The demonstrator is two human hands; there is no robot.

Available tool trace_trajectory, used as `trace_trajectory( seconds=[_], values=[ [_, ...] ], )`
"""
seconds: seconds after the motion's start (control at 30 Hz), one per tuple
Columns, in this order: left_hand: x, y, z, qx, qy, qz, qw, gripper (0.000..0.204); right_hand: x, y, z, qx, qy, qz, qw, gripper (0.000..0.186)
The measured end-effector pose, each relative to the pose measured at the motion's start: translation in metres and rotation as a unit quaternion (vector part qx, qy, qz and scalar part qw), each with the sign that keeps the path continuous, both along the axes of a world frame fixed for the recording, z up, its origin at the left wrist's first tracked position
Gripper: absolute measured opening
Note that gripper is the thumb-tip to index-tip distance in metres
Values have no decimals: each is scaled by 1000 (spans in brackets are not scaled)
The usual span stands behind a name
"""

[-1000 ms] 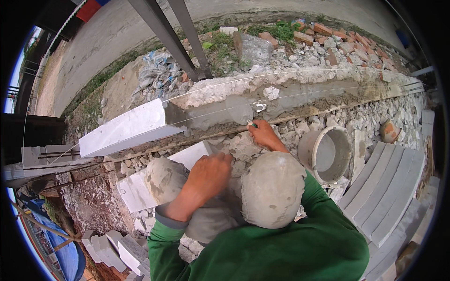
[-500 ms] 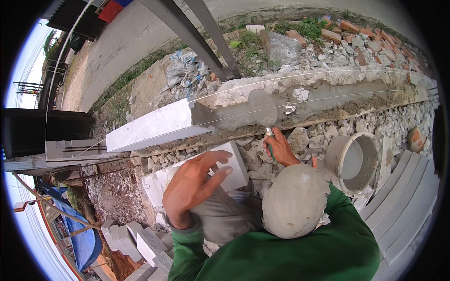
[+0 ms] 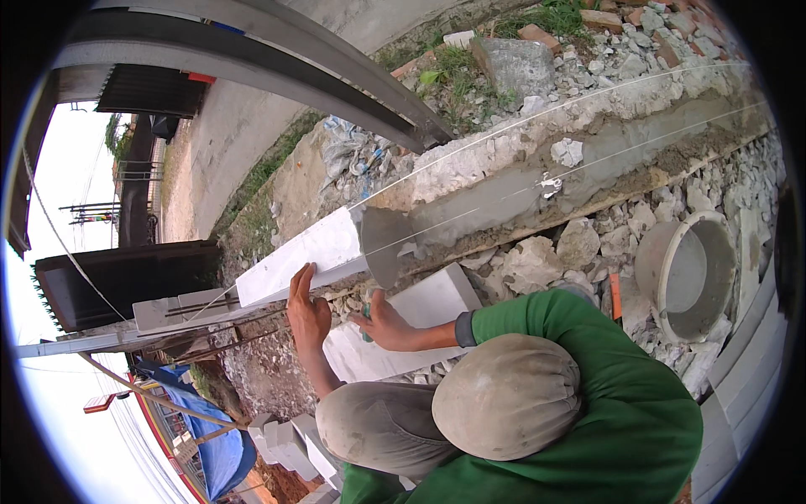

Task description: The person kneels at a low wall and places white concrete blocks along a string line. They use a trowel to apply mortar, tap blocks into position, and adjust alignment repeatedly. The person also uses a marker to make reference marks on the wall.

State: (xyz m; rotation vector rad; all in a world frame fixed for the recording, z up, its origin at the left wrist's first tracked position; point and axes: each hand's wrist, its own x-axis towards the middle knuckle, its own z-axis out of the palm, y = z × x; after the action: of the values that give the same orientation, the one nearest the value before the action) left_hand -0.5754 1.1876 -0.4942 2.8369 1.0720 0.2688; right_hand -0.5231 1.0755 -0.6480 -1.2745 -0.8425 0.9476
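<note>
My right hand (image 3: 388, 323) is closed round the green handle of a trowel (image 3: 385, 248). Its rounded grey blade stands up against the mortared end of a white block (image 3: 304, 252), which lies on the low wall. My left hand (image 3: 309, 317) is held along that block's near side, fingers stretched out; the fingertips appear to touch the block. Grey wet mortar (image 3: 495, 202) covers the wall top to the right of the blade. A second white block (image 3: 420, 312) lies on the rubble under my right forearm.
A taut white string (image 3: 571, 170) runs along the wall. At right stand a mortar bucket (image 3: 690, 277) and an orange-handled tool (image 3: 615, 298). Grey metal posts (image 3: 369, 92) rise beyond the wall. Broken concrete (image 3: 537, 260) covers the near ground; more blocks (image 3: 290, 445) are piled at lower left.
My right hand has brought the trowel left along the mortar to the block's end. My left hand has moved from above my knee to the block's near side. The view has shifted.
</note>
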Motion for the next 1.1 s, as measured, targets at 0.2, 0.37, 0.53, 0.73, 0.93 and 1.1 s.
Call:
trace_trajectory(
  seconds=[0.2, 0.37, 0.53, 0.73, 0.93, 1.1],
  values=[
    [7, -3, 4, -13, -14, 34, 999, 71, -1, -86, -7, -78, 103, 185, 974, 62],
    [-5, -2, -6, -34, -89, 56, 994, 66, 98, -161, -34, -68, 175, 296, 937, 34],
    [-29, -5, -37, 0, -302, 83, 950, 47, 222, -257, -44, -66, -110, 102, 986, 16],
    [-102, 9, -107, 111, -399, 241, 878, 24, 238, -405, 31, -206, -355, -438, 800, 20],
    [-247, 34, -181, 68, -141, 342, 927, 45, 187, -458, 92, -257, -220, -525, 781, 24],
    [-353, 33, -220, 91, 42, 438, 893, 58, 219, -494, 93, -424, -88, -557, 709, 28]
  ],
)
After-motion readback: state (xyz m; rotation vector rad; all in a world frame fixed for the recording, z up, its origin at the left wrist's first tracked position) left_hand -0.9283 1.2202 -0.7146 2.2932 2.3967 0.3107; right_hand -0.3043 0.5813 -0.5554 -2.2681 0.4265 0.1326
